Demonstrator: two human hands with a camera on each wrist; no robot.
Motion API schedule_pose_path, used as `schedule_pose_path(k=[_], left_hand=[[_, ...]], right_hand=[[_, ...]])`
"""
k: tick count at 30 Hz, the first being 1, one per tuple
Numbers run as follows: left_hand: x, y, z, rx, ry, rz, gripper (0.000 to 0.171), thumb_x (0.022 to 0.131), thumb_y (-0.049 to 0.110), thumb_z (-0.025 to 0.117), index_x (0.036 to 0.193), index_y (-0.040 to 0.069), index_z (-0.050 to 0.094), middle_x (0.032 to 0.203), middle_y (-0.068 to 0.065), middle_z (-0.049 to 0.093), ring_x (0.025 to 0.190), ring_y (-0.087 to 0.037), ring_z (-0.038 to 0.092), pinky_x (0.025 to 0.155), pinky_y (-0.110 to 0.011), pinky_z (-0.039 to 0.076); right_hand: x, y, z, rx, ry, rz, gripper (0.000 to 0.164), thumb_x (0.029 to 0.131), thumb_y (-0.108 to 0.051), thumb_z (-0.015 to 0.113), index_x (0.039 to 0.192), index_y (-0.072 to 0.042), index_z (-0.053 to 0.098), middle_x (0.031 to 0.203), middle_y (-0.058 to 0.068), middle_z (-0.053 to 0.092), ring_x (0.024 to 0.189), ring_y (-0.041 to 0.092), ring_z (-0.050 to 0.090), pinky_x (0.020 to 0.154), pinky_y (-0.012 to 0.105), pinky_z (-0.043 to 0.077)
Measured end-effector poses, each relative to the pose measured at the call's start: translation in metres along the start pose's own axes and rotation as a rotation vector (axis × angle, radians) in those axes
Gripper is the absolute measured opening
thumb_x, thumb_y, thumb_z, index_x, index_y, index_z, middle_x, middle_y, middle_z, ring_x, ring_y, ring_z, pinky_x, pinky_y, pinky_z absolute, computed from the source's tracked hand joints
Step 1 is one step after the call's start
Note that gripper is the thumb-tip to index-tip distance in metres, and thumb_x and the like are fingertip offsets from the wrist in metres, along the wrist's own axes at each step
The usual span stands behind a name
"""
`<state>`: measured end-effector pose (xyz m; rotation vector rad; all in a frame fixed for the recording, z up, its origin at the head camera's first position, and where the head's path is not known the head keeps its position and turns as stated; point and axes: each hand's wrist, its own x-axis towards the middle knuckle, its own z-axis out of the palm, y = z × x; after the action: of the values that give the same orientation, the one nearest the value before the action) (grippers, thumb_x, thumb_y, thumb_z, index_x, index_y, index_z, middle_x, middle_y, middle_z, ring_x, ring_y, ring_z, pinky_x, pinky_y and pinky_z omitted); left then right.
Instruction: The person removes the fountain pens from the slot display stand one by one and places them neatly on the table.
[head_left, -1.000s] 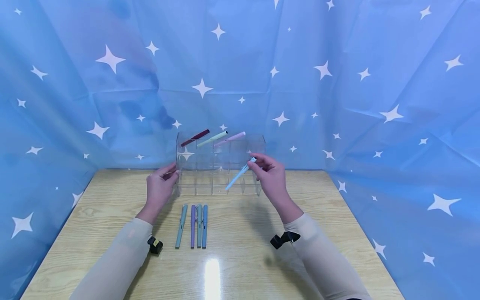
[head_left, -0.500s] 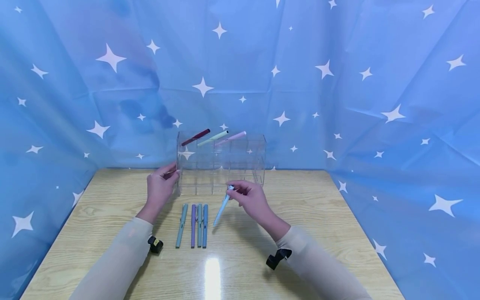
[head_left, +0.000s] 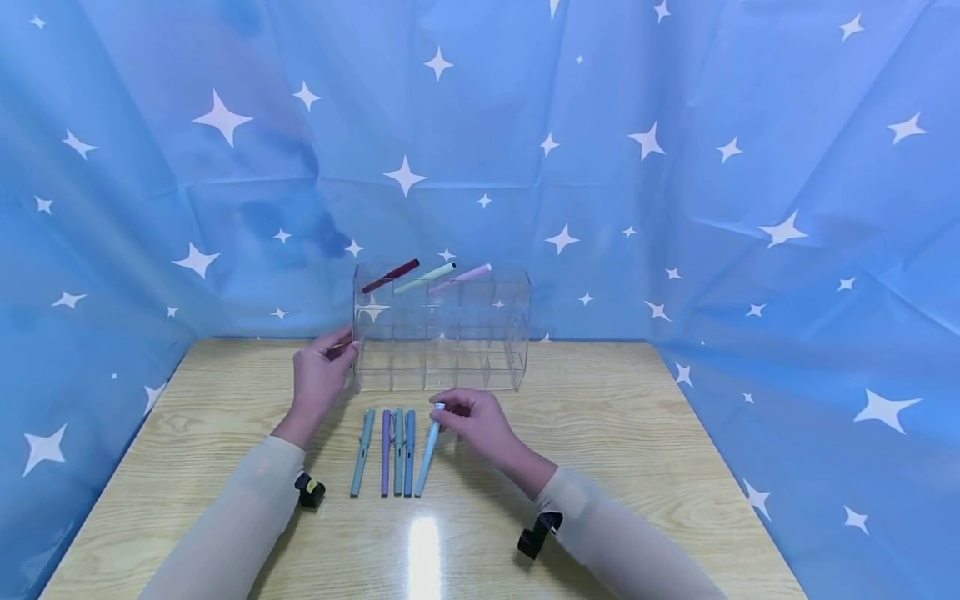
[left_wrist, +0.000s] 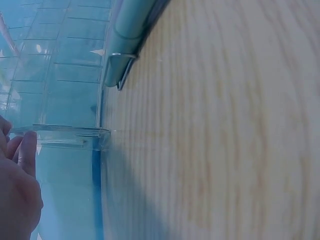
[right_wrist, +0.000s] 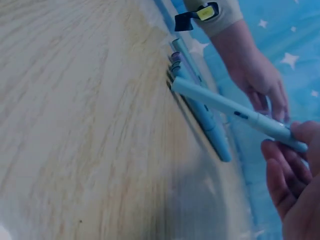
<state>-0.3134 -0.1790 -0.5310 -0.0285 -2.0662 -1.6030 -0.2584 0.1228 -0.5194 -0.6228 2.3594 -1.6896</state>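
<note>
My right hand (head_left: 480, 425) pinches a light blue pen (head_left: 428, 454) by its upper end, just right of a row of pens on the table. In the right wrist view the held pen (right_wrist: 215, 102) slants over a blue pen (right_wrist: 210, 127); whether its lower tip touches the wood, I cannot tell. The row holds a green-teal pen (head_left: 363, 452), a purple pen (head_left: 386, 454), a teal pen (head_left: 399, 471) and a blue pen (head_left: 410, 467). My left hand (head_left: 321, 375) grips the left side of a clear divided organizer (head_left: 442, 380), fingers partly hidden behind it.
A dark red pen (head_left: 392, 275), a pale green pen (head_left: 426, 277) and a lilac pen (head_left: 461, 277) lean in the organizer's back top compartments. The wooden table (head_left: 637, 467) ends at a blue starry cloth (head_left: 600, 167) behind and at both sides.
My right hand has carried the light blue pen from in front of the organizer down and leftward, toward the row of pens. The left hand has stayed on the organizer.
</note>
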Motion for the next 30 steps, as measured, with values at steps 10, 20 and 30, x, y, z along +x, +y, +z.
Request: schedule_pose_path(k=[10, 20, 30], left_hand=[[-0.002, 0.000, 0.000, 0.019, -0.008, -0.004, 0.036, 0.097, -0.004, 0.082, 0.133, 0.001, 0.076, 0.120, -0.025, 0.079, 0.100, -0.023, 0.081, 0.084, -0.009, 0.062], [-0.001, -0.003, 0.001, 0.030, 0.001, 0.010, 0.036, 0.098, -0.003, 0.081, 0.134, -0.001, 0.075, 0.122, -0.025, 0.078, 0.104, -0.030, 0.080, 0.084, -0.012, 0.064], [-0.001, -0.002, 0.001, 0.034, 0.000, 0.023, 0.037, 0.098, -0.003, 0.082, 0.134, -0.002, 0.075, 0.123, -0.026, 0.078, 0.102, -0.024, 0.080, 0.085, -0.012, 0.063]], right_hand=[[0.016, 0.023, 0.001, 0.035, -0.086, 0.092, 0.035, 0.106, -0.020, 0.079, 0.134, -0.001, 0.076, 0.103, 0.004, 0.081, 0.092, 0.032, 0.077, 0.064, 0.030, 0.065], [0.026, 0.033, 0.007, -0.018, -0.141, 0.103, 0.027, 0.104, -0.015, 0.081, 0.128, -0.003, 0.079, 0.099, 0.003, 0.078, 0.081, 0.020, 0.074, 0.069, 0.030, 0.068], [0.033, 0.034, 0.011, -0.048, -0.118, 0.114, 0.023, 0.103, -0.011, 0.082, 0.124, -0.003, 0.080, 0.102, 0.005, 0.079, 0.084, 0.017, 0.074, 0.073, 0.029, 0.068]])
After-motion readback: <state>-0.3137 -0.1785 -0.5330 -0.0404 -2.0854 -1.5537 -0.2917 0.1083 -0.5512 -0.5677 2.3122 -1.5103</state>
